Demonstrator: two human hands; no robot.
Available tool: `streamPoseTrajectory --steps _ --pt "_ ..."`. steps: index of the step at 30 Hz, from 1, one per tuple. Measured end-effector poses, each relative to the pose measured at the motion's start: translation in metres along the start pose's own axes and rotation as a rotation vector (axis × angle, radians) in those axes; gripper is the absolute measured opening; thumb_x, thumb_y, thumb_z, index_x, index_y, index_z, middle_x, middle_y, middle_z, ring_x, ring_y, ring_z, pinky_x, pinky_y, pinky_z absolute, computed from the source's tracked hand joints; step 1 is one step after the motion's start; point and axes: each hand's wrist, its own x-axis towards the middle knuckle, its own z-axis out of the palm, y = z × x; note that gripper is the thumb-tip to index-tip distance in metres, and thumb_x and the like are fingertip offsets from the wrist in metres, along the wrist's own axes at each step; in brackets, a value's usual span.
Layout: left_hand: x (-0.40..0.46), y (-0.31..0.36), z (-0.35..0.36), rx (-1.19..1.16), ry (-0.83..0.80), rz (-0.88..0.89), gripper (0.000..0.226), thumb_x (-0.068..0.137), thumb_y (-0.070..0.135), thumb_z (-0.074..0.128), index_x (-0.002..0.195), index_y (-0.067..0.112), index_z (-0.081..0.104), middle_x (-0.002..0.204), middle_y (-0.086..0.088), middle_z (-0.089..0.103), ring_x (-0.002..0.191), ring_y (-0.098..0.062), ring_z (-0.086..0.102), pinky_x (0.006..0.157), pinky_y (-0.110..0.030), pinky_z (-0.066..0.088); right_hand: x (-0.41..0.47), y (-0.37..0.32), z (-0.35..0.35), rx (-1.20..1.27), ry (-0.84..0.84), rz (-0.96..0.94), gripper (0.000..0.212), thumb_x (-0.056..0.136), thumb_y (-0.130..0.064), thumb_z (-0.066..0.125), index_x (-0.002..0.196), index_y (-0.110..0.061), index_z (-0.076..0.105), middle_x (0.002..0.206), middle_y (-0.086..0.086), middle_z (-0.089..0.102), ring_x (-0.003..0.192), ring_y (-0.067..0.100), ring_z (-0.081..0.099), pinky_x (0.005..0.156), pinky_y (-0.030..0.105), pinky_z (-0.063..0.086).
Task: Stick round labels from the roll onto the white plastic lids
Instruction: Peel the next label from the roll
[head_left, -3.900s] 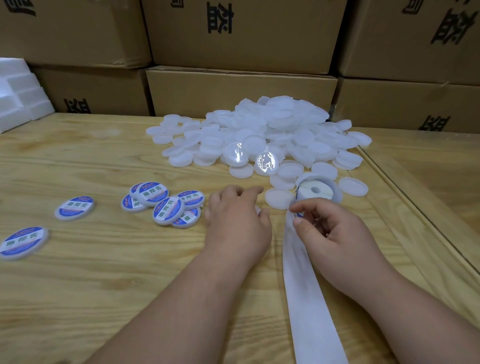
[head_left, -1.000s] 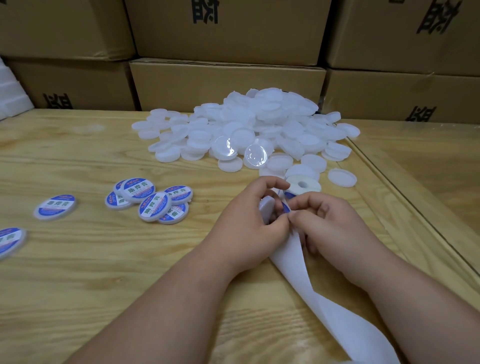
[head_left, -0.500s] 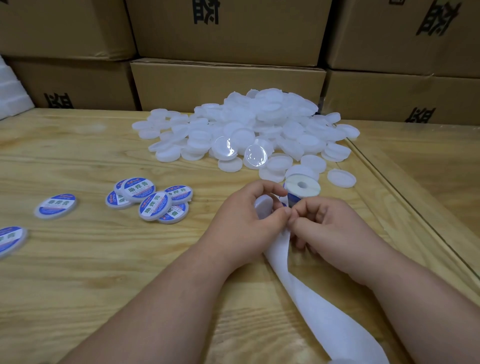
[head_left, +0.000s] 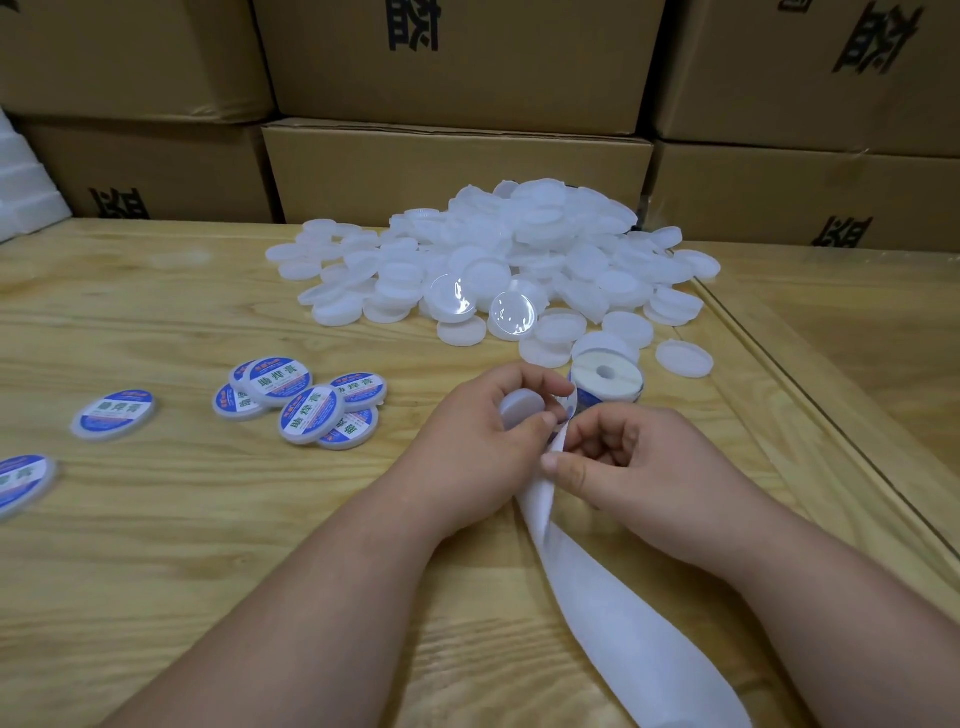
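White backing strip (head_left: 613, 613) now pulled lower by right hand (head_left: 639, 467)

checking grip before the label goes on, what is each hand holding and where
The left hand holds a blank white lid by its rim; the right hand pinches the backing strip at its edge.

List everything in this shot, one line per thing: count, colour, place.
unlabelled lids: a large heap, too many to count, white, far centre of the table
labelled lids: at least seven, blue and white labels, left of the hands
label roll: one, white, beyond the right hand
backing strip: one, white, trailing toward the camera
table: one, light wood
cardboard boxes: several, brown, stacked behind the table
foam blocks: white, far left edge
left hand: holding a white lid
right hand: pinching the backing strip
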Motion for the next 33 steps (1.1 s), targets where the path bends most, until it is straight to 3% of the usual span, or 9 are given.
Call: streamPoseTrajectory --steps 3,8,11,14,16,18,23,29,33 --pt "-0.0028 0.0034 -0.0055 0.023 -0.048 0.008 0.034 0.093 0.008 0.062 0.101 0.04 0.07 0.092 0.017 0.071 0.085 0.004 0.064 0.077 -0.01 0.049 0.001 0.0034 -0.0028 -0.031 0.004 0.012 0.008 0.083 -0.03 0.074 0.08 -0.022 0.072 0.067 -0.007 0.065 0.061 0.009 0.057 0.06 0.028 0.048" --pt "-0.0098 0.0044 -0.006 0.042 -0.11 0.06 0.025 0.089 0.014 0.069 0.102 0.035 0.071 0.095 0.006 0.07 0.084 -0.005 0.062 0.08 -0.028 0.054 0.0005 0.0034 -0.0025 -0.012 0.03 0.015 0.013 0.083 -0.027 0.067 0.074 -0.018 0.066 0.061 -0.002 0.06 0.056 0.012 0.052 0.052 0.027 0.042" --pt "-0.0096 0.0028 -0.0054 0.072 -0.088 0.082 0.021 0.088 0.021 0.075 0.102 0.036 0.07 0.096 0.01 0.072 0.092 -0.002 0.065 0.085 -0.019 0.052 0.0022 0.0045 -0.0024 -0.002 0.077 0.01 0.016 0.076 -0.032 0.064 0.075 -0.016 0.064 0.06 -0.002 0.058 0.057 0.014 0.05 0.055 0.031 0.041" --pt "-0.0074 0.0013 -0.004 0.088 -0.015 0.074 0.022 0.087 0.022 0.077 0.099 0.039 0.069 0.093 0.018 0.071 0.088 0.004 0.063 0.078 -0.008 0.045 0.0029 0.0067 -0.0017 0.043 0.074 -0.008 0.01 0.084 -0.021 0.067 0.077 -0.016 0.063 0.057 -0.004 0.056 0.055 0.014 0.048 0.053 0.029 0.04" --pt "-0.0068 0.0013 -0.0026 0.078 0.008 0.057 0.022 0.086 0.025 0.079 0.098 0.041 0.068 0.089 0.019 0.071 0.081 0.004 0.061 0.072 -0.007 0.045 0.0028 0.0078 -0.0003 0.089 0.064 -0.017 0.008 0.087 -0.015 0.067 0.08 -0.016 0.064 0.057 -0.006 0.053 0.052 0.012 0.045 0.051 0.026 0.039" --pt "-0.0067 0.0017 -0.0016 0.084 0.024 0.05 0.021 0.085 0.028 0.079 0.097 0.041 0.067 0.087 0.018 0.071 0.078 0.003 0.061 0.07 -0.009 0.046 0.0023 0.0071 0.0013 0.118 0.058 -0.026 0.004 0.083 -0.021 0.066 0.08 -0.018 0.067 0.055 -0.008 0.051 0.049 0.009 0.042 0.048 0.021 0.037" --pt "-0.0079 0.0038 -0.0005 0.081 0.07 0.036 0.02 0.084 0.029 0.08 0.097 0.038 0.069 0.09 0.021 0.07 0.078 0.007 0.061 0.066 -0.005 0.044 0.0016 0.0049 0.0028 0.15 0.055 -0.03 0.011 0.078 -0.021 0.061 0.08 -0.025 0.072 0.054 -0.011 0.048 0.045 0.005 0.038 0.043 0.016 0.033" --pt "-0.0072 0.0026 -0.0002 0.106 0.125 0.047 0.02 0.087 0.026 0.077 0.102 0.036 0.07 0.101 0.027 0.069 0.098 0.011 0.061 0.081 -0.004 0.043 0.0014 0.0031 0.0021 0.114 0.055 -0.006 0.024 0.074 -0.023 0.055 0.087 -0.03 0.074 0.057 -0.009 0.045 0.048 0.007 0.036 0.044 0.016 0.034" --pt "-0.0061 0.0015 0.0003 0.084 0.247 0.008 0.024 0.086 0.021 0.07 0.098 0.042 0.067 0.093 0.02 0.07 0.078 0.003 0.064 0.065 -0.008 0.047 0.0008 0.0009 0.0017 0.13 0.089 -0.005 0.027 0.071 -0.019 0.052 0.089 -0.03 0.069 0.059 -0.002 0.044 0.048 0.009 0.034 0.044 0.016 0.034"
